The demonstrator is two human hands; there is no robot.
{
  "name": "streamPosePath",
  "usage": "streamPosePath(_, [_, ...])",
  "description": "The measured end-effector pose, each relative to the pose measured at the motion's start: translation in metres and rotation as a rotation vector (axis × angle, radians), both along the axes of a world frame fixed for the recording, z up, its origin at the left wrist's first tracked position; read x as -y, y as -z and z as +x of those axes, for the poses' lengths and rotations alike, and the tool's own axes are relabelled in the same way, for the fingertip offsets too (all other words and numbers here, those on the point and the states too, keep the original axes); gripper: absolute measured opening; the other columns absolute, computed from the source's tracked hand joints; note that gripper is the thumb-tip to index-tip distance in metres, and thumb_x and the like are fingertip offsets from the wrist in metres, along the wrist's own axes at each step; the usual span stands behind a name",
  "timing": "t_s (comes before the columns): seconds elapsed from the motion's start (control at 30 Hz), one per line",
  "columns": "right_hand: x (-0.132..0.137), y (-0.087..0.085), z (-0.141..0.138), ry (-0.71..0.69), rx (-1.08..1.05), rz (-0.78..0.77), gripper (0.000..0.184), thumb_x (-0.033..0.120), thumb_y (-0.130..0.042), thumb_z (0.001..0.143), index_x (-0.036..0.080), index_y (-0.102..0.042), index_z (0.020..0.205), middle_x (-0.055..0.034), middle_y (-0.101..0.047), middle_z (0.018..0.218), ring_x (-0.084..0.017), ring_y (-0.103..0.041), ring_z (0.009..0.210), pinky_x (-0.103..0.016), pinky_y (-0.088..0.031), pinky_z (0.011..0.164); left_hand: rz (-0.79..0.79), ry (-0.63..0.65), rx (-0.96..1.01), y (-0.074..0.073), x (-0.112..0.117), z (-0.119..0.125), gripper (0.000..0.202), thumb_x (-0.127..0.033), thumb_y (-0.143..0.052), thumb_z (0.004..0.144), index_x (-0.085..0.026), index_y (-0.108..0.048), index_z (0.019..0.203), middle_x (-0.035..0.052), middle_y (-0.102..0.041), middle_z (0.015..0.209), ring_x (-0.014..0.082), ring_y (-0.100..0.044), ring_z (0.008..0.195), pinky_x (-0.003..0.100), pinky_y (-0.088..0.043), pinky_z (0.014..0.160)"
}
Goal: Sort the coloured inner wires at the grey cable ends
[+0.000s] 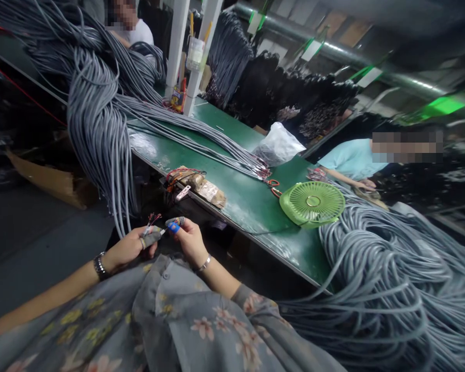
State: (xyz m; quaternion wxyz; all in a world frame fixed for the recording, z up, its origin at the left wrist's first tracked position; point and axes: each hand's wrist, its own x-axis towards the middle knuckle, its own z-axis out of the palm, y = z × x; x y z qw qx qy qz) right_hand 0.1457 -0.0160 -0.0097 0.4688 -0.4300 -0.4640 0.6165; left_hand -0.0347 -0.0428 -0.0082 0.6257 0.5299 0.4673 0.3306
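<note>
My left hand (134, 246) is closed around a grey cable end, with thin coloured wires (154, 218) sticking up past the fingers. Close beside it, my right hand (188, 238) pinches at a small pale tip between the two hands; what exactly lies in that pinch is too small to make out. Tape or finger covers, grey and blue, wrap some fingertips on both hands. From the table edge a thick bundle of grey cables (96, 113) hangs down to the left of my hands.
On the green table (240, 212) are a taped block with wires (201, 187), orange-handled scissors (273, 183), a green fan (313, 202) and a white plastic bag (279, 144). Coiled grey cables (383, 268) heap at right. One person (352, 160) works across the table, another (141, 33) at upper left.
</note>
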Motion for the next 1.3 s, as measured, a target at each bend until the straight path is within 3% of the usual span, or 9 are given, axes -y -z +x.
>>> streamPosePath(0.1, [-0.006,0.002,0.003,-0.066,-0.019,0.019,0.042,0.055,-0.091,0.061,0.019,-0.076,0.075,-0.0006,-0.067,0.067,-0.013,-0.054,0.061,-0.029,-0.048,0.063,-0.048,-0.015,0.021,-0.007,-0.007,-0.001,0.049,-0.070,-0.076,0.072,-0.021,-0.069,0.067,0.0044,-0.071,0.066,0.0183,-0.060,0.063,0.031,-0.051,0.065])
streamPosePath(0.2, [-0.015,0.003,0.005,-0.160,-0.004,0.031,0.044,0.056,-0.093,0.059,0.018,-0.075,0.075,-0.0012,-0.070,0.072,-0.015,-0.059,0.067,-0.032,-0.052,0.071,-0.054,-0.010,0.024,-0.015,-0.015,-0.001,0.047,-0.066,-0.081,0.067,-0.020,-0.071,0.069,0.0049,-0.073,0.069,0.0191,-0.064,0.066,0.031,-0.053,0.067])
streamPosePath(0.33, [-0.029,0.004,0.007,-0.193,0.011,-0.045,0.049,0.054,-0.097,0.052,0.019,-0.070,0.072,0.0019,-0.069,0.069,-0.013,-0.059,0.065,-0.029,-0.052,0.070,-0.068,0.064,-0.056,-0.020,-0.025,0.003,0.054,-0.072,-0.075,0.071,-0.021,-0.062,0.059,-0.0003,-0.061,0.052,0.0125,-0.052,0.046,0.023,-0.040,0.046])
streamPosePath(0.43, [-0.036,0.002,0.009,-0.163,-0.040,-0.146,0.052,0.051,-0.100,0.046,0.020,-0.066,0.069,0.0042,-0.066,0.066,-0.011,-0.056,0.060,-0.026,-0.050,0.065,-0.094,0.058,-0.055,-0.020,-0.030,0.011,0.056,-0.072,-0.074,0.072,-0.022,-0.054,0.055,-0.0042,-0.053,0.043,0.0087,-0.043,0.037,0.020,-0.028,0.038])
streamPosePath(0.6, [-0.043,-0.002,0.011,-0.128,-0.055,-0.210,0.055,0.051,-0.101,0.042,0.019,-0.063,0.068,0.0044,-0.065,0.065,-0.010,-0.054,0.059,-0.025,-0.047,0.062,-0.205,0.008,-0.005,-0.018,-0.040,0.023,0.047,-0.061,-0.083,0.063,-0.022,-0.057,0.065,-0.0036,-0.061,0.047,0.0104,-0.050,0.037,0.019,-0.029,0.035])
streamPosePath(0.77, [-0.049,-0.001,0.011,-0.159,-0.001,-0.171,0.053,0.052,-0.100,0.046,0.019,-0.064,0.068,0.0043,-0.062,0.062,-0.010,-0.050,0.056,-0.025,-0.043,0.058,-0.280,0.003,-0.002,-0.018,-0.048,0.026,0.039,-0.047,-0.089,0.057,-0.019,-0.064,0.070,0.0030,-0.074,0.060,0.0136,-0.059,0.045,0.019,-0.036,0.036])
streamPosePath(1.0, [-0.048,0.003,0.012,-0.084,-0.111,-0.226,0.053,0.053,-0.099,0.051,0.020,-0.062,0.069,0.0045,-0.059,0.061,-0.009,-0.046,0.055,-0.024,-0.039,0.056,-0.336,-0.040,0.103,-0.020,-0.048,0.016,0.050,-0.061,-0.092,0.056,-0.017,-0.068,0.062,0.0058,-0.073,0.060,0.0130,-0.061,0.047,0.021,-0.045,0.043])
streamPosePath(1.13, [-0.047,0.006,0.011,-0.102,-0.148,-0.242,0.052,0.056,-0.096,0.055,0.020,-0.062,0.071,0.0052,-0.057,0.060,-0.008,-0.043,0.052,-0.024,-0.038,0.054,-0.360,-0.039,0.134,-0.023,-0.045,0.016,0.050,-0.059,-0.094,0.055,-0.018,-0.065,0.060,0.0033,-0.069,0.056,0.0117,-0.058,0.044,0.019,-0.038,0.039])
streamPosePath(1.3, [-0.046,0.003,0.012,-0.183,-0.170,-0.254,0.053,0.061,-0.092,0.058,0.021,-0.062,0.077,0.0056,-0.061,0.063,-0.008,-0.048,0.052,-0.024,-0.045,0.055,-0.319,-0.158,0.144,-0.021,-0.041,0.019,0.044,-0.051,-0.093,0.059,-0.019,-0.064,0.062,0.0001,-0.066,0.054,0.0103,-0.056,0.045,0.019,-0.032,0.039])
